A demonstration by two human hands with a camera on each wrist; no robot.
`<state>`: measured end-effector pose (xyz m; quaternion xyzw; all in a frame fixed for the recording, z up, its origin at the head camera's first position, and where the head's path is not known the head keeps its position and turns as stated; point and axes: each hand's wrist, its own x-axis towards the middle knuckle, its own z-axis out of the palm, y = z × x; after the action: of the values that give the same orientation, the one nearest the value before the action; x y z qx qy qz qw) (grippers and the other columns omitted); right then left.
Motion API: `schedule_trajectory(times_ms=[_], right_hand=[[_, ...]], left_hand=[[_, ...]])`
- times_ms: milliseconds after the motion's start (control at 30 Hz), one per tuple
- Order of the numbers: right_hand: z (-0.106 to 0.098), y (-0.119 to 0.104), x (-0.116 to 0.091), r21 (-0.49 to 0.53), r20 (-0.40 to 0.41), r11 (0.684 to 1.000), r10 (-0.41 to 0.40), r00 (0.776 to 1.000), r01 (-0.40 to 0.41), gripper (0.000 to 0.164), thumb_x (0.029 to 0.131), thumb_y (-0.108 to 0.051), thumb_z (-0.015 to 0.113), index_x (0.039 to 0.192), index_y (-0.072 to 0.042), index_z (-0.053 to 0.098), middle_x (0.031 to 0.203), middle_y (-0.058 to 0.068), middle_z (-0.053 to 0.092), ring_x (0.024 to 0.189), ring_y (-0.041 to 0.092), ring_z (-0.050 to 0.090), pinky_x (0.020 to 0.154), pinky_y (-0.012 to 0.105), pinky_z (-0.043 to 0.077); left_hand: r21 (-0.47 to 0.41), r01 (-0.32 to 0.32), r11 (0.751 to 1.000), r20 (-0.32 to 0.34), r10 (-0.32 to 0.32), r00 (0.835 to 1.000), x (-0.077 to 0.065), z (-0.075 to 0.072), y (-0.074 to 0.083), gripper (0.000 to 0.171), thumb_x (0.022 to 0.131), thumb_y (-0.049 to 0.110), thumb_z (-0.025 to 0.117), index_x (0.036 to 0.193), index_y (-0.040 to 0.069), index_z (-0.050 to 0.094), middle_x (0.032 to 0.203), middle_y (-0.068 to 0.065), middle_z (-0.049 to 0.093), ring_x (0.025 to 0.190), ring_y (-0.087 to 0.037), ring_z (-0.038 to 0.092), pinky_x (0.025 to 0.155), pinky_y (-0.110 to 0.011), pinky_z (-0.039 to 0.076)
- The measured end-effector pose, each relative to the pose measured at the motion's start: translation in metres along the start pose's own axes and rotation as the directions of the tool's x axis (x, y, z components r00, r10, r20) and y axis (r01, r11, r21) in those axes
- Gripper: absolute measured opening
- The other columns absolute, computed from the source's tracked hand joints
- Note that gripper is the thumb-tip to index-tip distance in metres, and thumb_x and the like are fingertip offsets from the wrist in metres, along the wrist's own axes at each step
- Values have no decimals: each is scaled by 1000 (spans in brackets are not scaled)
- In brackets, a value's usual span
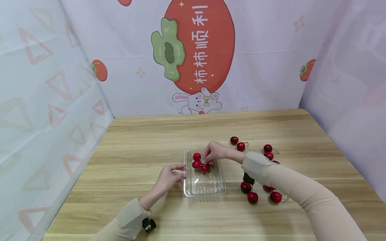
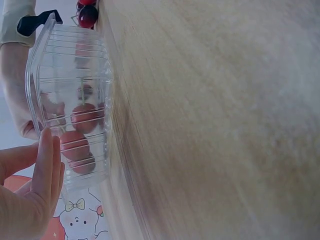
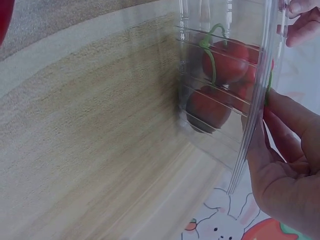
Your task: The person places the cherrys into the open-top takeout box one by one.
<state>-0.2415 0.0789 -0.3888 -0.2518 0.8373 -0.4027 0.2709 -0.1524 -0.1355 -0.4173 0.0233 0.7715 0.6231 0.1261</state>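
A clear plastic box [image 1: 208,189] lies on the table with several red cherries [image 1: 196,164] grouped toward its far end. My right hand [image 1: 214,151] reaches over the box's far right side and pinches a green cherry stem [image 3: 270,82] between thumb and fingers. The cherries under that hand are partly hidden by it. At the box's left rim is my left hand [image 1: 169,177], fingers extended and fingertips right at the edge. Seen from the left wrist, those straight fingers [image 2: 47,160] lie against the clear side wall.
Right of the box lie more dark red cherries in stemmed pairs, such as the near pair [image 1: 252,197] and the far pair [image 1: 240,146]. My right sleeve [image 1: 289,180] passes over some of them. A printed cloth [image 1: 259,67] stands behind the wooden table [image 1: 144,134].
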Motion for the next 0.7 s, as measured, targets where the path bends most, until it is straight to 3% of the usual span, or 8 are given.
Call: schedule_trajectory(times_ms=[700], right_hand=[[7, 0, 1, -73, -67, 997, -40, 997, 35, 5, 76, 4, 63, 74, 8, 66, 68, 16, 66, 55, 25, 62, 51, 31, 58]], left_hand=[[-7, 5, 1000, 3, -5, 1000, 0, 0, -1, 39, 76, -12, 58, 114, -13, 51, 107, -28, 55, 74, -26, 64, 68, -38, 57]])
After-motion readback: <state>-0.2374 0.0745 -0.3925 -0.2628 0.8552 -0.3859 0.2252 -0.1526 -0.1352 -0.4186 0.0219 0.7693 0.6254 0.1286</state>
